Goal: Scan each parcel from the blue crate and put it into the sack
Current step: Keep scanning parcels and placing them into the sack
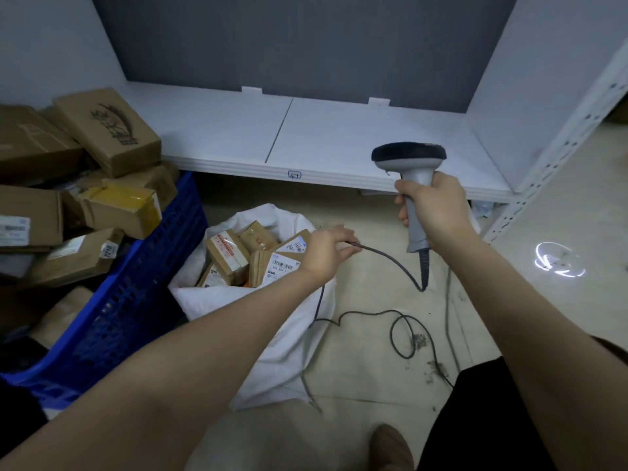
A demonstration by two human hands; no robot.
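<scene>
My right hand (436, 207) grips the grey handle of a barcode scanner (409, 161), held upright above the floor with its dark head pointing away. My left hand (324, 249) pinches the scanner's dark cable (390, 258) just over the open mouth of the white sack (282, 334). Several labelled cardboard parcels (234, 254) lie inside the sack. At the left, the blue crate (136, 290) is heaped with brown cardboard parcels (108, 130), one wrapped in yellow tape (122, 209).
A white shelf board (306, 137) with a grey back panel runs across behind the sack. A perforated white upright (557, 154) stands at the right. Loose cable loops (401, 331) lie on the beige floor, near my brown shoe (390, 447).
</scene>
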